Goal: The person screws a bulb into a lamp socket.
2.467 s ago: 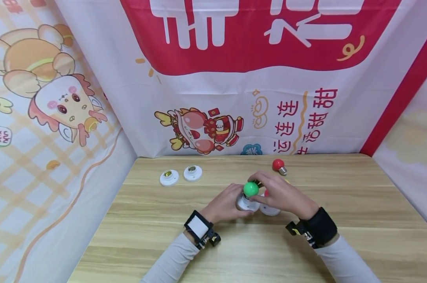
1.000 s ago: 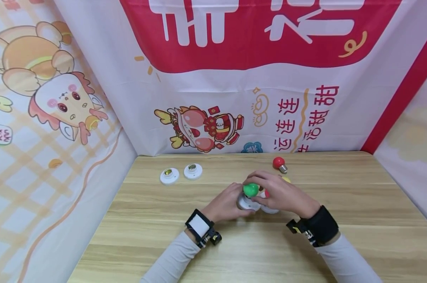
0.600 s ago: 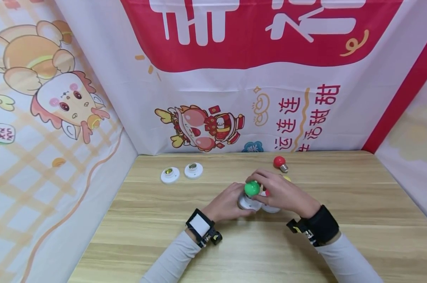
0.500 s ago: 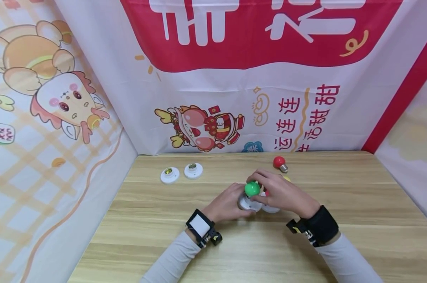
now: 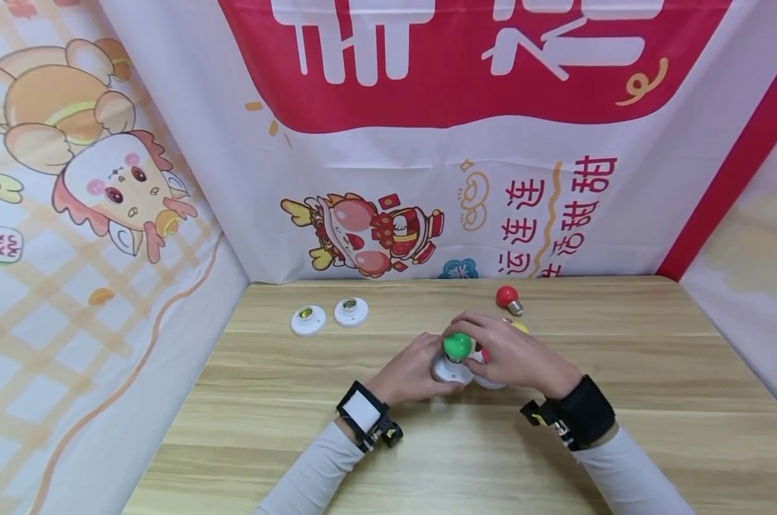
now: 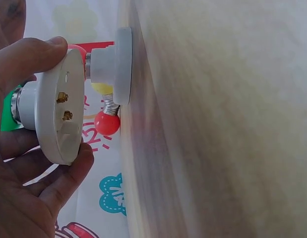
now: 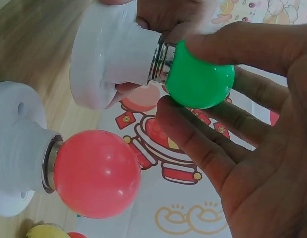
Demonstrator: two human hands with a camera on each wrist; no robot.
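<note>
My left hand (image 5: 414,372) grips a round white lamp holder (image 6: 61,109) by its rim, lifted off the table; brass screws show on its underside in the left wrist view. A green bulb (image 7: 198,79) sits in that holder's socket, part of its metal thread still showing. Thumb and fingers of my right hand (image 5: 514,354) pinch the green bulb. Right beside them, a second white lamp holder (image 7: 17,148) stands on the table with a pinkish-red bulb (image 7: 98,173) in it, mostly behind my right hand in the head view.
Two white lamp holders with bare sockets, a left one (image 5: 308,320) and a right one (image 5: 351,312), stand at the back left of the wooden table (image 5: 266,415). A red bulb (image 5: 507,296) lies at the back, near a partly hidden yellow bulb (image 5: 520,327). Printed cloth hangs behind.
Both hands stay in nearly the same place with the lamp holder and green bulb. My right fingers have shifted slightly around the bulb. The other lamp holders and the loose red bulb stay put.
</note>
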